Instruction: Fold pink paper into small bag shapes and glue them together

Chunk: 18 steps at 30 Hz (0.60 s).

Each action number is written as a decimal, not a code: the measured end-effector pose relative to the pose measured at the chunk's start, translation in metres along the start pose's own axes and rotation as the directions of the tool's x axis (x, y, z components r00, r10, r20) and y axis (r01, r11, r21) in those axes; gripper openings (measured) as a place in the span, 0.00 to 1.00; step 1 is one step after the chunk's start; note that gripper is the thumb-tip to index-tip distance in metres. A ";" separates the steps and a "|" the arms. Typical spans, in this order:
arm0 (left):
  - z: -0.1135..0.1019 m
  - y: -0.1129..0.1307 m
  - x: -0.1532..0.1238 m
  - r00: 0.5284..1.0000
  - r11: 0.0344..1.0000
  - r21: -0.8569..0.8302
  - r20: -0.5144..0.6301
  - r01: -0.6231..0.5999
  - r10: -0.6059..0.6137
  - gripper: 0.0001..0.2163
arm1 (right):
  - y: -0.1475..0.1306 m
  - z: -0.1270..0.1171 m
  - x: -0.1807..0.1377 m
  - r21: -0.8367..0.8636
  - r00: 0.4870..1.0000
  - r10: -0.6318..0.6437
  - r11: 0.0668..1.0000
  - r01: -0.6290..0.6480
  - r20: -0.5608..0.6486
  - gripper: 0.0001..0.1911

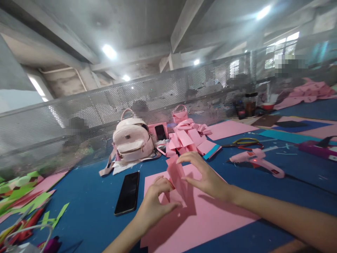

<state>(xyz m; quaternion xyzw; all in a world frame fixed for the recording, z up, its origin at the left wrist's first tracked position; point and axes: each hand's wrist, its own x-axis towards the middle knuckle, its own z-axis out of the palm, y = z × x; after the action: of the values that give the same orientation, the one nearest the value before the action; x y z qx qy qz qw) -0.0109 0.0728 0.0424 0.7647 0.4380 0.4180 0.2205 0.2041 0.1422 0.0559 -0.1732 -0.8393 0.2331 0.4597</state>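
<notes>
My left hand (155, 200) grips the lower left side of a folded pink paper piece (180, 181), thumb low and fingers curled at its edge. On the other side, my right hand (207, 175) pinches the same piece near its upper right edge. The piece stands tilted, with creases and a box-like fold. Beneath both hands lies a large flat pink paper sheet (205, 225). A pink hot glue gun (259, 161) rests to the right of my right hand, its red light lit. Scissors (246, 143) with yellow and red handles lie behind it.
A black phone (127, 192) lies left of the sheet. Behind are a pale pink backpack (134, 140) and heaped pink paper pieces (186, 138). Green paper scraps (28, 202) lie far left, a purple glue gun (319, 149) far right. A perforated metal partition (100, 109) borders the blue table (86, 207).
</notes>
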 end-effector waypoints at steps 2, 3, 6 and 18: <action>0.003 -0.005 -0.001 0.998 1.000 0.025 -0.064 0.016 -0.015 0.14 | 0.004 0.001 -0.001 0.042 0.995 0.104 0.994 -0.103 -0.008 0.08; 0.004 -0.008 -0.001 0.996 0.999 0.034 -0.087 0.024 -0.021 0.14 | 0.007 0.003 -0.002 0.056 0.988 0.152 0.987 -0.152 0.003 0.04; 0.006 -0.017 -0.002 0.990 0.998 0.042 -0.134 0.046 -0.040 0.13 | 0.012 0.009 -0.007 0.081 0.961 0.260 0.960 -0.267 0.090 0.02; 0.017 -0.021 -0.011 0.972 0.976 0.084 -0.138 0.202 -0.189 0.08 | 0.025 0.027 -0.023 0.186 0.866 0.392 0.868 -0.460 0.310 0.04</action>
<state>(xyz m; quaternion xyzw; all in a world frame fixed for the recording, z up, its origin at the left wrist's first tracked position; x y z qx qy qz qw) -0.0102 0.0751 0.0138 0.6990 0.5444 0.4211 0.1940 0.1947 0.1450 0.0139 -0.2631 -0.7961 0.4553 0.2996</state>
